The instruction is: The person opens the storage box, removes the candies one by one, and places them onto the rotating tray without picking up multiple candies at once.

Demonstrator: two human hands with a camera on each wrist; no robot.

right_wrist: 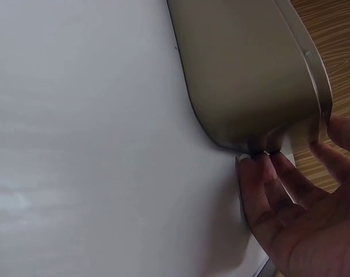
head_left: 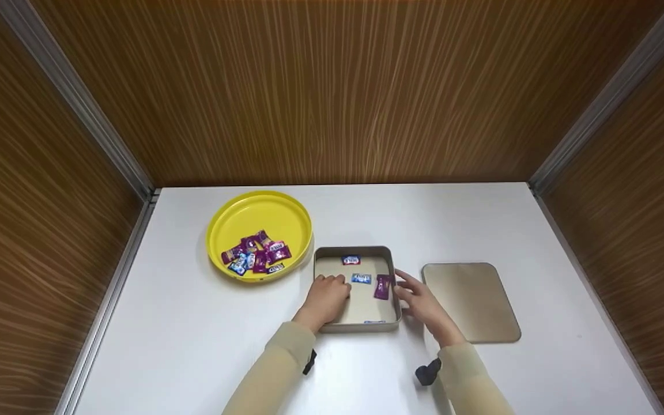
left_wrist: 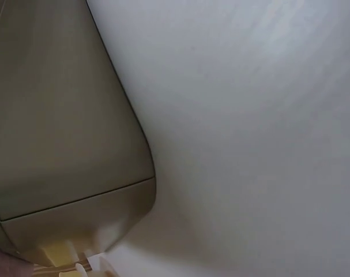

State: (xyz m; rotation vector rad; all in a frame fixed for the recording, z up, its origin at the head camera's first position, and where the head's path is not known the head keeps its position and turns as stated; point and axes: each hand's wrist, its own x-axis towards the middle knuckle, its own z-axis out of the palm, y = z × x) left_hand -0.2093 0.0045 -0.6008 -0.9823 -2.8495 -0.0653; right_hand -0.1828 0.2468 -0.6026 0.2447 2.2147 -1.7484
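A shallow tan metal box (head_left: 359,328) stands at the middle of the white table. In the head view its floor bears a blue-and-red wrapped candy (head_left: 351,260), a light-blue one (head_left: 361,278) and a purple one (head_left: 382,287); part of another blue wrapper shows by the near wall. My left hand (head_left: 327,298) reaches over the box's left side, fingers bent down. Its fingertips are hidden, as is anything between them. Spread, fairly straight fingers of my right hand (head_left: 421,302) touch the right wall from outside; the right wrist view shows the fingertips against the box (right_wrist: 249,75).
A round yellow tray (head_left: 263,213) with several purple and blue wrapped candies stands at the back left. To the right of the box lies a flat tan lid (head_left: 470,302). Wood-grain panels (head_left: 338,92) enclose the table at the back and both sides.
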